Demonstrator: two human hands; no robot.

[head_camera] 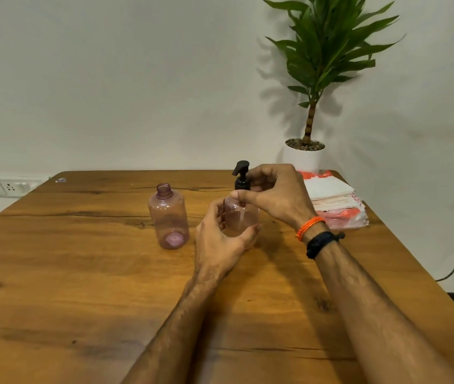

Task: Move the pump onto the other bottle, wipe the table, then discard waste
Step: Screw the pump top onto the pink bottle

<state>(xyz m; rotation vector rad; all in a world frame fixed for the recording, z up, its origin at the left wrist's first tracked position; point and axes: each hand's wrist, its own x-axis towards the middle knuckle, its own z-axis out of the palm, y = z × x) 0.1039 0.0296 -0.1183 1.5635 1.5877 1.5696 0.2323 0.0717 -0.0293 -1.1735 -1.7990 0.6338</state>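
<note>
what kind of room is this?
Probably a home or small office room, not a workshop: a wooden table against a plain wall, a potted plant in the corner, and a wall socket panel at left.

1. Both forearms are bare and hairy, with no sleeves showing.
2. The right wrist wears an orange corded band (310,227).
3. Just behind it sits a black braided bracelet (321,243) with a small knot at its outer side.

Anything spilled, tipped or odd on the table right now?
Nothing stands out. The open bottle stands upright and apart from the hands, the pump sits straight on the held bottle, and the table shows no spill.
</note>
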